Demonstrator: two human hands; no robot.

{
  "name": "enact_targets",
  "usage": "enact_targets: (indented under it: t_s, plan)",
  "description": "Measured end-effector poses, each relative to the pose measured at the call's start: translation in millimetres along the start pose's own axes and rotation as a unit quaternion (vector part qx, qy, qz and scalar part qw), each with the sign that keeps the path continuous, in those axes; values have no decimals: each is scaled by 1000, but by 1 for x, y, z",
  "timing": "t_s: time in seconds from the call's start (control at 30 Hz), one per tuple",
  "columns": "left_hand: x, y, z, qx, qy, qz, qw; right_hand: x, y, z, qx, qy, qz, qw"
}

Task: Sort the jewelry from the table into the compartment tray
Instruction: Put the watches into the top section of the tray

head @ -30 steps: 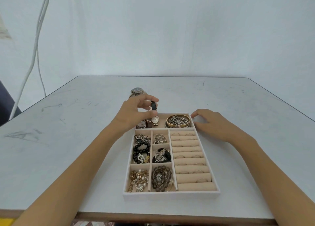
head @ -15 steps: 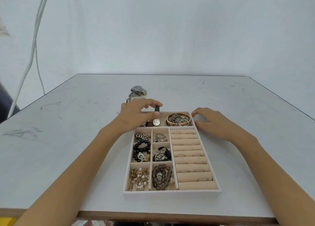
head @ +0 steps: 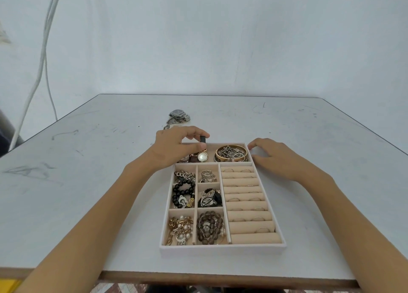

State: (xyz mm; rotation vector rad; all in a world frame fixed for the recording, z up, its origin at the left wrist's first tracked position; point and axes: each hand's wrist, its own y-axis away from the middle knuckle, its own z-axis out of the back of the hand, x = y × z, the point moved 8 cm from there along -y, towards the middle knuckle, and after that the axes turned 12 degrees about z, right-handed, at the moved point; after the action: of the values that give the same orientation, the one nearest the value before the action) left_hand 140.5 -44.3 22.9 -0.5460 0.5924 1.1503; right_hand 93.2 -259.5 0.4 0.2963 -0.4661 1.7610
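Observation:
A white compartment tray (head: 221,248) lies at the table's near edge, with beige cells holding bracelets, beads, chains and rows of rings. My left hand (head: 174,146) hovers over its far-left cell and pinches the black strap of a small gold-faced watch (head: 202,156), whose face rests in that cell beside other watches. My right hand (head: 271,153) lies flat on the table, fingertips touching the tray's far right corner. Gold bangles (head: 230,153) fill the far-right cell. Behind the tray, a silver watch (head: 178,114) and other pieces lie on the table.
The grey table (head: 88,182) is scuffed, with a brown front edge. White cables (head: 42,56) hang along the wall at the left. A white wall stands behind the table.
My left hand has lowered the gold-faced watch into the far-left cell, and the strap is now bent down lower. My right hand has stayed at the tray's corner.

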Motion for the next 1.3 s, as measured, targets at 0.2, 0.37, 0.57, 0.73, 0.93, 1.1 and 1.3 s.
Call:
enact_targets:
  t_s: [0.2, 0.37, 0.57, 0.73, 0.93, 1.1, 1.3]
  plan:
    - [2, -1, -2, 18, 48, -8, 999, 1, 1, 0, 5, 7, 2, 1000]
    - [2, -2, -4, 21, 61, -11, 998, 2, 1, 0, 7, 12, 3, 1000]
    - [0, 2, -7, 55, 85, -8, 995, 3, 2, 0, 13, 10, 2, 1000]
    - [-2, 3, -5, 56, 91, -20, 994, 3, 2, 0, 17, 6, -1, 1000]
    - [1, 1, -12, 50, 56, -9, 997, 4, 2, -1, 20, 7, -1, 1000]
    - [3, 1, -14, 55, 49, 10, 997, 5, 3, 0, 21, 6, -1, 1000]
    - [2, 0, -13, 55, 37, 9, 998, 4, 3, -1, 19, 4, -5, 1000]
